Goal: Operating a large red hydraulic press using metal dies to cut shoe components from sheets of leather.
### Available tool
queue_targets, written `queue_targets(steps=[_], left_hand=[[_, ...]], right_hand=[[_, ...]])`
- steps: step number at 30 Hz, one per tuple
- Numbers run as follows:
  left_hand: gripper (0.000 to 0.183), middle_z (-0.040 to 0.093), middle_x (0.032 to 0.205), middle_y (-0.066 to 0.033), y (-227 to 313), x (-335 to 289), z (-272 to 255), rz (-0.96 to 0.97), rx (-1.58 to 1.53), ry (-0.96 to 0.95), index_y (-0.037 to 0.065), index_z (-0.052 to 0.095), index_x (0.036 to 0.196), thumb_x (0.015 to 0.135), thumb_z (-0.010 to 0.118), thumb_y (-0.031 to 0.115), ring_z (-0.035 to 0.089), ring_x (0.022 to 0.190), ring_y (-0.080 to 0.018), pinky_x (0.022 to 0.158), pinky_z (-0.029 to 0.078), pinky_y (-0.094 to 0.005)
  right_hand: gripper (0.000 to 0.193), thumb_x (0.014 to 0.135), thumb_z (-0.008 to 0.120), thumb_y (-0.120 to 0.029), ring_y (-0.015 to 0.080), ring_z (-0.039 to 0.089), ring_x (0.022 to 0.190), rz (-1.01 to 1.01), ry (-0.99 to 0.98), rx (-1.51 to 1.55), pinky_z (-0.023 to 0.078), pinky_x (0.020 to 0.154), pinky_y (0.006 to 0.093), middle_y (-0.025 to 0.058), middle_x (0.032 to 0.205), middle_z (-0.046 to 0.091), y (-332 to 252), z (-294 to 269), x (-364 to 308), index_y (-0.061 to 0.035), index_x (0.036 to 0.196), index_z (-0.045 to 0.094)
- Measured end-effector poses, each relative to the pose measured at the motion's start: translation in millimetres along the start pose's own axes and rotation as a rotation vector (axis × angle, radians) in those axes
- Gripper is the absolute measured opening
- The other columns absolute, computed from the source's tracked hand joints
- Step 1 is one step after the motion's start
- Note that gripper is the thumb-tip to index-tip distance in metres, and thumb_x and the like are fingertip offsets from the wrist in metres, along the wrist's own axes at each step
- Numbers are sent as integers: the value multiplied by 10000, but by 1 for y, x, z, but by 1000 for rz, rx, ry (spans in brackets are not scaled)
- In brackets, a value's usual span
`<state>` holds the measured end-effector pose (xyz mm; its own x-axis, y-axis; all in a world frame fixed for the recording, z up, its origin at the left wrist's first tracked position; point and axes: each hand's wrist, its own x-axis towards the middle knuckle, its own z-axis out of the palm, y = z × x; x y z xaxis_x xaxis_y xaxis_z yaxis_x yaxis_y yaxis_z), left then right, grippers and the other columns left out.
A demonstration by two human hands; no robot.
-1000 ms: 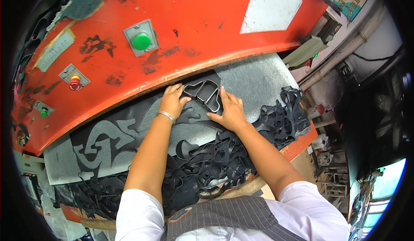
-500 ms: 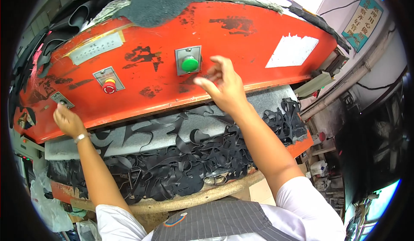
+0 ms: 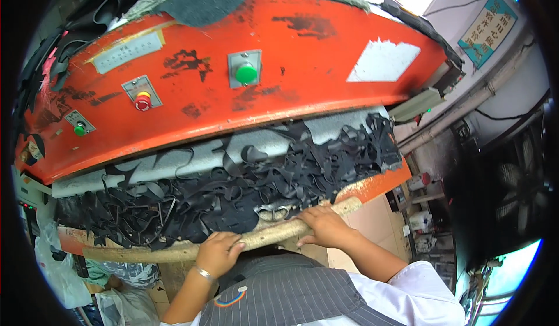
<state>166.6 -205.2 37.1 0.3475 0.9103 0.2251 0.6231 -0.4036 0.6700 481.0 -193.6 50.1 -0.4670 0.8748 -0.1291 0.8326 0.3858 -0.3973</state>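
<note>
Both my hands are at a tan curved rail (image 3: 140, 254) along the front edge of a red machine. My left hand (image 3: 219, 252) has its fingers bent over the rail near the middle. Farther right, my right hand (image 3: 327, 227) wraps over the same bar, with its thumb underneath. Beyond the rail, a tangled heap of black sheet offcuts (image 3: 227, 195) covers the front of the pale grey machine bed (image 3: 201, 161). A small metal frame-like piece (image 3: 272, 212) lies at the front of the heap, close to my right hand.
Above the bed spans a red machine head (image 3: 198, 110) with a large green button (image 3: 246, 74), a red knob (image 3: 142, 100) and a small green button (image 3: 80, 129). Plastic bags (image 3: 125, 305) lie at lower left. A black fan (image 3: 518, 180) and cluttered shelves (image 3: 424, 221) stand at right.
Both hands have come down from the button panel onto the front rail. The small green button, hidden by my left hand before, now shows. The view has shifted slightly.
</note>
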Motion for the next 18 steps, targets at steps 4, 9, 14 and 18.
queue_targets(steps=[4, 9, 14, 18], left_hand=[[152, 639, 807, -117, 7, 9, 15, -68, 127, 50, 40, 706, 830, 774, 714, 180, 599, 766, -317, 701, 485, -393], [112, 618, 744, -123, 5, 22, 11, -80, 104, 107, 38, 706, 768, 750, 706, 149, 585, 722, -319, 665, 464, -401], [212, 660, 738, -69, 8, 24, -20, -86, 177, -146, 97, 744, 760, 741, 731, 308, 615, 702, -267, 700, 444, -359], [236, 651, 662, -87, 11, 72, -65, -215, 23, -450, 94, 729, 709, 793, 710, 314, 636, 642, -275, 596, 482, -378]], right_hand=[[536, 587, 827, -257, 293, 542, 958, 26, 202, -112, 454, 830, 393, 97, 949, 557, -4, 20, 14, -62, 1038, 614], [477, 568, 832, -243, 286, 557, 910, 31, 268, -108, 464, 775, 390, 92, 891, 562, -5, 8, 26, -65, 966, 640], [445, 701, 785, -350, 319, 628, 922, 23, -118, 106, 501, 802, 417, 129, 953, 654, 4, -36, 37, -74, 1030, 668], [418, 821, 693, -393, 345, 628, 956, 98, 428, 219, 503, 817, 430, 159, 1002, 673, 30, -63, 93, -55, 1064, 650]])
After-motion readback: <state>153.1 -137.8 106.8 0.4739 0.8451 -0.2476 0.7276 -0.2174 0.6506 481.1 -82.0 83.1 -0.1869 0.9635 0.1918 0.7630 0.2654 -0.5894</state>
